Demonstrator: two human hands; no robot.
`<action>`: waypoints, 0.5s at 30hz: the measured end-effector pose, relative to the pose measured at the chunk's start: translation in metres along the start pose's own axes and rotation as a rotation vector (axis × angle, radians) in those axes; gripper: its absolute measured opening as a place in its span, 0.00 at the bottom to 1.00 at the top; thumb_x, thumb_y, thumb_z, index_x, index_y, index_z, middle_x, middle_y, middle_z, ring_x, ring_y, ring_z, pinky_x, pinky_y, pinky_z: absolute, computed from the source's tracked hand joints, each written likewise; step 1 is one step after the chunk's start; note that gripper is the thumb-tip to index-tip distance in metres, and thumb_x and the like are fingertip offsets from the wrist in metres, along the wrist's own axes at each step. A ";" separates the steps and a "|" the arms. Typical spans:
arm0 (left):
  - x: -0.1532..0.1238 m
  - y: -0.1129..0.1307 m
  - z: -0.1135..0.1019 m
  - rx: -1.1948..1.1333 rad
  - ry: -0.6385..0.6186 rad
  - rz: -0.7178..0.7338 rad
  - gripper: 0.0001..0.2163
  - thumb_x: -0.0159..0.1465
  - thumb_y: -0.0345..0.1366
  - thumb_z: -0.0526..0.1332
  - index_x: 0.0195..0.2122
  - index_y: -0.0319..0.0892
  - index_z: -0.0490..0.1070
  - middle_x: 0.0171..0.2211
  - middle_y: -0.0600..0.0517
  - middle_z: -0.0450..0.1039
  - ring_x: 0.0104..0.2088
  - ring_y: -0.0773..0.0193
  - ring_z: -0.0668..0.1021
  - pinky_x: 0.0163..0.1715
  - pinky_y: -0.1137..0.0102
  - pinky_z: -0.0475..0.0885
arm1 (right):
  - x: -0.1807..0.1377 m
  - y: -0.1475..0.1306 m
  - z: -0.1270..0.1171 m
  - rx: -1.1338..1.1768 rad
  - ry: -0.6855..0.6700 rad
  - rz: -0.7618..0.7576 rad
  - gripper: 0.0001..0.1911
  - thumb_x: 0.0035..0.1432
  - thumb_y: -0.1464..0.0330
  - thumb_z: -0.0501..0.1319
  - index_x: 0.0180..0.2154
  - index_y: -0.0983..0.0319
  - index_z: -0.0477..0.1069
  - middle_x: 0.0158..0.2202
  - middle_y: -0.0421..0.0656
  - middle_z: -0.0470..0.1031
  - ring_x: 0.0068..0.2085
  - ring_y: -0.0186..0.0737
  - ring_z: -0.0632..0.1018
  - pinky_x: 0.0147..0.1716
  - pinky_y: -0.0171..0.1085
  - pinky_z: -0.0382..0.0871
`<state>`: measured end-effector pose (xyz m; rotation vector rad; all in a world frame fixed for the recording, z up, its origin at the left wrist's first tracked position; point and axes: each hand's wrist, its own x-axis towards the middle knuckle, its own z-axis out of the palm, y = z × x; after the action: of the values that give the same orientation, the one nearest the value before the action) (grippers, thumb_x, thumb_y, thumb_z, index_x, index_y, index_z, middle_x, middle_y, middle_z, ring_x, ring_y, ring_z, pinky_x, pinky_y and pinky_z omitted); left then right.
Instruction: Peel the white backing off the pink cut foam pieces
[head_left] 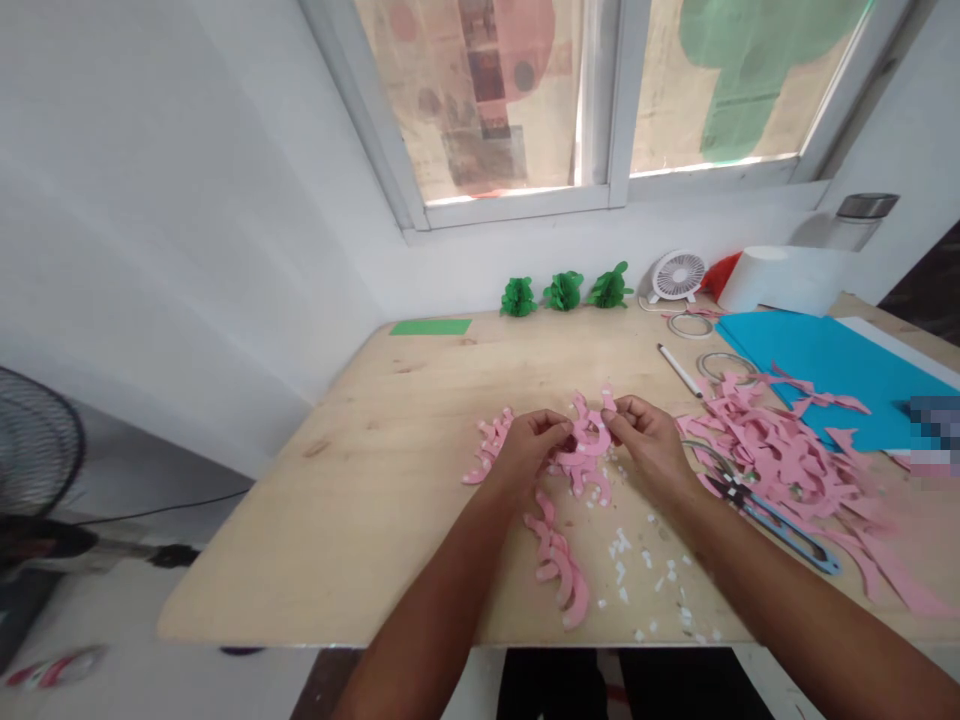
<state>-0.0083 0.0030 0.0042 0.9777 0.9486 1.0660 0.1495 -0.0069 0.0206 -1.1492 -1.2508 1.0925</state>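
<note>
Both my hands meet at the middle of the wooden table [360, 480], pinching a curved pink paper cutout [589, 435] between them. My left hand [529, 445] grips its left end with closed fingers. My right hand [649, 435] pinches the right end. More pink curved pieces lie under and left of my hands [491, 445], and a row of them [559, 565] lies nearer me. Small white paper bits [637, 570] are scattered in front of my right forearm.
A heap of pink scraps [787, 460] and scissors [772, 515] lie at the right, over a blue sheet [825, 365]. A white pen [679, 370], tape rings, a small white fan [677, 275], three green paper pompoms [564, 291] and a green sheet [430, 327] sit farther back.
</note>
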 end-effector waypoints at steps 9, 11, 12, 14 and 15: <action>-0.001 -0.001 0.008 0.058 -0.035 -0.045 0.11 0.47 0.39 0.66 0.27 0.36 0.74 0.22 0.51 0.73 0.20 0.71 0.70 0.20 0.76 0.62 | 0.001 0.016 0.000 -0.029 -0.008 -0.060 0.11 0.49 0.61 0.60 0.25 0.62 0.66 0.18 0.35 0.61 0.20 0.30 0.61 0.19 0.30 0.52; -0.001 -0.002 0.005 0.049 -0.047 -0.060 0.11 0.47 0.39 0.66 0.27 0.36 0.74 0.23 0.50 0.74 0.21 0.71 0.70 0.21 0.75 0.63 | 0.001 0.018 0.000 -0.068 -0.018 -0.087 0.11 0.49 0.61 0.60 0.25 0.63 0.66 0.19 0.36 0.62 0.20 0.30 0.62 0.19 0.30 0.54; 0.000 -0.003 0.004 0.045 -0.054 -0.063 0.11 0.47 0.39 0.66 0.27 0.36 0.74 0.24 0.50 0.74 0.21 0.71 0.71 0.22 0.75 0.63 | 0.001 0.019 -0.001 -0.092 -0.023 -0.099 0.11 0.49 0.61 0.60 0.25 0.63 0.67 0.19 0.36 0.62 0.21 0.30 0.62 0.20 0.30 0.54; 0.000 -0.004 0.001 0.043 -0.076 -0.065 0.11 0.48 0.39 0.66 0.28 0.36 0.75 0.25 0.50 0.74 0.23 0.70 0.72 0.22 0.76 0.63 | 0.001 0.019 -0.001 -0.122 -0.029 -0.114 0.12 0.49 0.61 0.60 0.24 0.63 0.67 0.19 0.36 0.62 0.21 0.31 0.63 0.20 0.31 0.54; 0.000 -0.005 0.000 0.043 -0.090 -0.065 0.11 0.49 0.39 0.65 0.28 0.36 0.75 0.26 0.49 0.74 0.24 0.70 0.72 0.22 0.76 0.63 | 0.001 0.018 0.000 -0.124 -0.029 -0.115 0.12 0.49 0.61 0.60 0.24 0.63 0.67 0.19 0.37 0.62 0.21 0.31 0.63 0.20 0.31 0.55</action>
<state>-0.0066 0.0025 0.0000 1.0153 0.9266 0.9429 0.1503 -0.0036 0.0028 -1.1420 -1.4057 0.9602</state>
